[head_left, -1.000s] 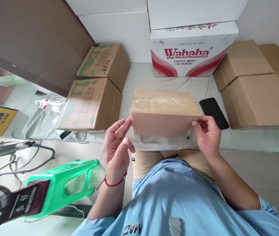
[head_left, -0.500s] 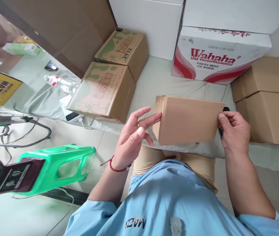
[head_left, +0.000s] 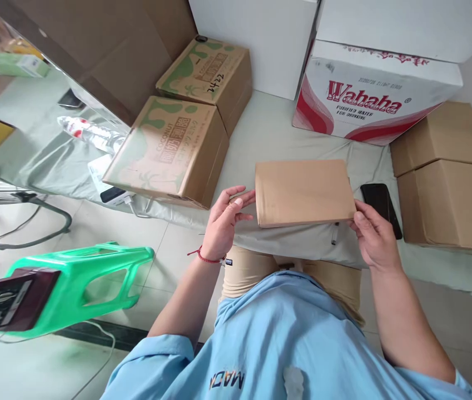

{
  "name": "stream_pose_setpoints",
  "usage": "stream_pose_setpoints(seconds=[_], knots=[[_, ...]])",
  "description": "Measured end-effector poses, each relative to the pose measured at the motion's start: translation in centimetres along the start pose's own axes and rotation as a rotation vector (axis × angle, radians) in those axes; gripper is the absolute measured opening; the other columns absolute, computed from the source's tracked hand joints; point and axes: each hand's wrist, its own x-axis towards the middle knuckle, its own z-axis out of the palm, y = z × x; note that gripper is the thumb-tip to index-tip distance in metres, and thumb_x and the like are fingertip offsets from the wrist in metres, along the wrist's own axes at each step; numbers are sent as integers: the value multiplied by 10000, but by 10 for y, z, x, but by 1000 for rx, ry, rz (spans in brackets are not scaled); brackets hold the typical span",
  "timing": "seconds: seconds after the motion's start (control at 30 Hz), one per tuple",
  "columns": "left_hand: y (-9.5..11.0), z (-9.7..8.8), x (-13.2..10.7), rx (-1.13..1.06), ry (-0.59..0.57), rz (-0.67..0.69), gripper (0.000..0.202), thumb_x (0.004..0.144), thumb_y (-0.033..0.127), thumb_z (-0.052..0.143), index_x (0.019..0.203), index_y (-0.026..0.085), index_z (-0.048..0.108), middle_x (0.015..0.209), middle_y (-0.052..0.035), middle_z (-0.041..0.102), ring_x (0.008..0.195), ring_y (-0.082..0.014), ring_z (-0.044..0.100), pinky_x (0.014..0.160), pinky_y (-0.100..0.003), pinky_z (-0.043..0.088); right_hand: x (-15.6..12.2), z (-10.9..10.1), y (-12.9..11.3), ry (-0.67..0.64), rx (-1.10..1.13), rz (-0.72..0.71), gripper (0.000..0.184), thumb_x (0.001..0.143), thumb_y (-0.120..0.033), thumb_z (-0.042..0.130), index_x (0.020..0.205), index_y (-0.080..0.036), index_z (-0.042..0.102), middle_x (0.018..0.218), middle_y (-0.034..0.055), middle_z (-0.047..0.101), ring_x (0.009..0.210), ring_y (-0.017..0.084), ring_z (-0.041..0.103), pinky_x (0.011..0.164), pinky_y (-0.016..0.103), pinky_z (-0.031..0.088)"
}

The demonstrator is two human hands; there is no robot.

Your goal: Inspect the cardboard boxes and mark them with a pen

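A small plain brown cardboard box (head_left: 305, 191) lies near the front edge of the cloth-covered table, its broad face up. My right hand (head_left: 373, 230) grips the near right corner, thumb on top and fingers partly hidden at the side. At the opposite end is my left hand (head_left: 224, 222), wearing a red string bracelet; its fingers are stretched toward the box and their tips meet its left edge. That hand is not closed round anything. Just right of the box rests a black phone (head_left: 381, 205), and a pen (head_left: 335, 234) pokes out below the front edge.
Two printed coconut cartons (head_left: 165, 150) stand on the left of the table, a Wahaha carton (head_left: 373, 100) at the back, and stacked brown boxes (head_left: 448, 194) on the right. A plastic bottle (head_left: 92, 133) lies far left. On the floor is a green stool (head_left: 81, 283).
The box has come down flatter onto the table and shifted slightly left. My right hand has moved left and lower with it, uncovering the phone. My left fingers have drawn closer together.
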Motion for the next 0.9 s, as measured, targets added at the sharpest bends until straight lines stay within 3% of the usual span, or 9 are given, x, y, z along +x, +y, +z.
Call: stream_pose_setpoints(seconds=[0.1,0.23,0.4,0.53,0.77,0.9], knots=[[-17,-4,-2,19,8,-9,511,893,477,835,1300,187,727,1349,-172,821,1328,-347,763,988,-423,646,-6,-1,6,-78,-57,-31,623,939,-636,827,1437,-272,739,1466,105,784,1365,315,751,1163,492,618],[-23,0,-10,16,-48,96,481,896,479,862,1287,203,809,1374,-146,817,1375,-356,738,1182,-507,579,-8,1,2,1,-205,-83,618,939,-685,805,1363,-236,771,1289,110,846,1176,289,818,1057,432,667],[-5,13,-24,-47,-78,273,431,961,480,814,1311,230,834,1387,-132,817,1351,-334,761,1213,-493,582,-6,0,-16,163,-266,-153,554,934,-742,769,1109,-217,803,951,57,815,839,211,746,759,321,635],[11,22,-41,-25,-122,366,448,1016,504,744,1345,208,814,1425,-152,797,1393,-343,737,1279,-530,530,-3,-6,-20,200,-217,-150,500,977,-729,717,949,-231,756,816,13,699,741,186,632,688,317,564],[32,39,-59,-6,-278,388,584,1059,629,653,1523,276,686,1530,-126,742,1510,-326,650,1335,-533,444,2,-12,-21,252,8,-81,525,931,-741,769,833,-226,726,735,-12,611,641,153,556,562,286,453],[27,34,-51,-25,-180,314,640,1011,742,651,1474,303,699,1592,-109,694,1542,-313,604,1271,-483,492,-7,-10,-34,193,60,-84,478,943,-723,762,940,-246,805,766,17,693,651,193,637,575,335,527]])
